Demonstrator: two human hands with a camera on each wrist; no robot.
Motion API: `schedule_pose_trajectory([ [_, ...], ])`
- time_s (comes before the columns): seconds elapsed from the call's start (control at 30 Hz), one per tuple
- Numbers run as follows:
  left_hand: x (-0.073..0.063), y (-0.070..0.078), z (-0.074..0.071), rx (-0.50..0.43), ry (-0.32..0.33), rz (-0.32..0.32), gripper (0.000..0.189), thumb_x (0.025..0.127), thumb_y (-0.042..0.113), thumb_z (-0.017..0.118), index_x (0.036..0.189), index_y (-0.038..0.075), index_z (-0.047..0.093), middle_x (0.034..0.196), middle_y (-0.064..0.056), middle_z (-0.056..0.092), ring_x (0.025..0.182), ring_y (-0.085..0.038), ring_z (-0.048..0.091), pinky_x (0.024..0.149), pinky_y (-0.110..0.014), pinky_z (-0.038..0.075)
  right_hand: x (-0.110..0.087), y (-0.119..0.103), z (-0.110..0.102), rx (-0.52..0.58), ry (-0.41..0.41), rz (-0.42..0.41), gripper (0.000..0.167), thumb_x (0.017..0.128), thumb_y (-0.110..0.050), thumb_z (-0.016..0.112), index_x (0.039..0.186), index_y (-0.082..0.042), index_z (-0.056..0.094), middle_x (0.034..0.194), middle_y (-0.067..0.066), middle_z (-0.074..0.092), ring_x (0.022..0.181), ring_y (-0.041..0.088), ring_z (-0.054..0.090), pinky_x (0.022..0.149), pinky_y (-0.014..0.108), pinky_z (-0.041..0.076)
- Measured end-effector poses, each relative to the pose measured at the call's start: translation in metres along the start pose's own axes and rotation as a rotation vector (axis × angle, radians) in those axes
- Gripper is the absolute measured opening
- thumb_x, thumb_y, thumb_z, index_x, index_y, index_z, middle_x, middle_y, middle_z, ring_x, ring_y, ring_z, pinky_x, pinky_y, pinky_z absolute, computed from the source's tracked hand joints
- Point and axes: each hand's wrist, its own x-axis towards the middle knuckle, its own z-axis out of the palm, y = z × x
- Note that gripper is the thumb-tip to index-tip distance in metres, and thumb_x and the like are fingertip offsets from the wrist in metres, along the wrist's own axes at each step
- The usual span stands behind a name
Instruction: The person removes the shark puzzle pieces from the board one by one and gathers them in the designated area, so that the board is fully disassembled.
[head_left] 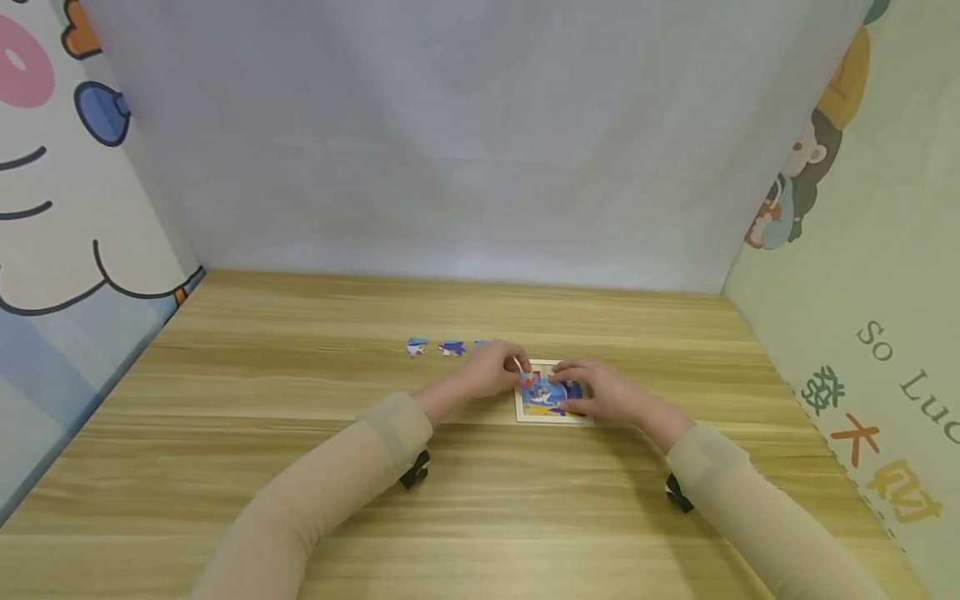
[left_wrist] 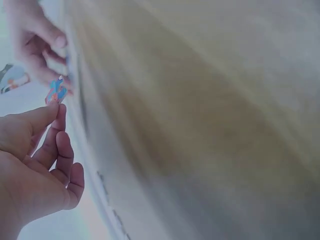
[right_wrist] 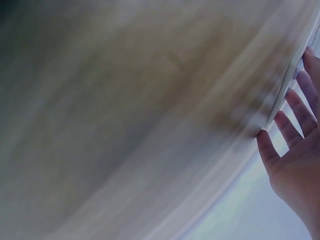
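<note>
A puzzle piece (left_wrist: 56,91) in blue and orange-red is pinched between the thumb and index fingertip of my left hand (head_left: 491,369), its other fingers loosely bent. The piece stands tilted over the upper left of a small jigsaw puzzle in a pale frame (head_left: 551,420). Blue and yellow picture pieces fill much of the frame; bare backing shows near its top edge. From the right side, my right hand (head_left: 606,393) rests on the puzzle with fingers spread, partly hiding its right part. In the right wrist view, its fingertips touch along the frame's edge.
Loose puzzle pieces lie in a row left of the frame: a light blue one (head_left: 416,347), a dark blue one (head_left: 452,347) and another (head_left: 481,342) partly behind my left hand. The wood-grain table (head_left: 315,333) meets a pale curtain (head_left: 465,167) at the back.
</note>
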Motion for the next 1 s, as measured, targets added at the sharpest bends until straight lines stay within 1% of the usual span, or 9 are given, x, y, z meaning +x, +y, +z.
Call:
schedule_pose_trajectory([
  [0.13,-0.004,0.000,-0.012,-0.037,0.005,0.023,0.006,0.085,0.008,0.068,0.091,0.009,0.068,0.085,-0.004,0.068,0.077,-0.013,0.062,0.067,-0.023,0.048,0.001,-0.001,0.000,-0.003,-0.009,0.006,0.044,0.088,-0.029,0.067,0.127,-0.011,0.059,0.139,0.013,0.048,0.129,0.036,0.041,0.105,0.052,0.032],
  [0.37,-0.018,-0.002,-0.032,-0.073,-0.014,-0.019,0.007,0.087,0.013,0.068,0.094,0.011,0.067,0.089,-0.002,0.068,0.083,-0.012,0.063,0.071,-0.024,0.051,0.001,-0.002,0.000,0.007,-0.010,-0.003,0.043,0.088,-0.028,0.067,0.126,-0.010,0.060,0.138,0.014,0.049,0.128,0.037,0.041,0.105,0.054,0.032],
  [0.5,-0.030,-0.005,-0.044,-0.087,0.020,0.002,0.008,0.087,0.012,0.068,0.094,0.010,0.067,0.088,-0.003,0.068,0.083,-0.013,0.063,0.071,-0.025,0.051,0.001,0.000,0.002,-0.002,-0.002,-0.003,0.042,0.088,-0.027,0.067,0.126,-0.010,0.060,0.137,0.014,0.049,0.128,0.038,0.041,0.105,0.054,0.031],
  [0.57,-0.035,-0.009,-0.048,-0.098,0.046,0.018,0.009,0.086,0.012,0.068,0.094,0.009,0.067,0.088,-0.003,0.068,0.083,-0.013,0.063,0.073,-0.025,0.052,0.001,0.001,0.002,-0.001,-0.002,0.002,0.043,0.088,-0.027,0.067,0.126,-0.010,0.060,0.138,0.014,0.048,0.129,0.038,0.041,0.106,0.053,0.030],
  [0.7,-0.045,-0.019,-0.054,-0.109,0.099,0.025,0.009,0.086,0.012,0.069,0.094,0.009,0.068,0.088,-0.002,0.067,0.082,-0.013,0.062,0.074,-0.026,0.051,0.000,0.000,0.001,0.008,-0.003,0.003,0.044,0.088,-0.027,0.067,0.126,-0.009,0.059,0.139,0.014,0.048,0.130,0.038,0.040,0.107,0.054,0.030],
  [0.83,-0.055,-0.029,-0.061,-0.116,0.141,0.025,0.008,0.086,0.010,0.068,0.094,0.009,0.068,0.085,-0.002,0.066,0.079,-0.015,0.059,0.071,-0.027,0.049,-0.001,-0.001,0.000,0.003,-0.006,-0.001,0.044,0.088,-0.027,0.067,0.126,-0.008,0.059,0.138,0.014,0.048,0.129,0.038,0.040,0.106,0.054,0.030],
  [0.9,-0.060,-0.034,-0.064,-0.120,0.151,0.019,0.009,0.086,0.009,0.067,0.095,0.008,0.068,0.085,-0.003,0.066,0.078,-0.015,0.058,0.070,-0.027,0.048,0.000,-0.001,0.000,-0.003,-0.010,0.002,0.044,0.087,-0.027,0.067,0.126,-0.009,0.059,0.139,0.014,0.048,0.130,0.038,0.040,0.106,0.053,0.030],
  [1.0,-0.069,-0.043,-0.068,-0.130,0.153,-0.007,0.009,0.087,0.009,0.066,0.096,0.007,0.068,0.085,-0.003,0.064,0.078,-0.016,0.055,0.068,-0.027,0.046,0.000,-0.002,0.000,-0.007,-0.016,0.006,0.044,0.088,-0.028,0.067,0.126,-0.010,0.059,0.139,0.013,0.048,0.130,0.037,0.040,0.107,0.053,0.030],
])
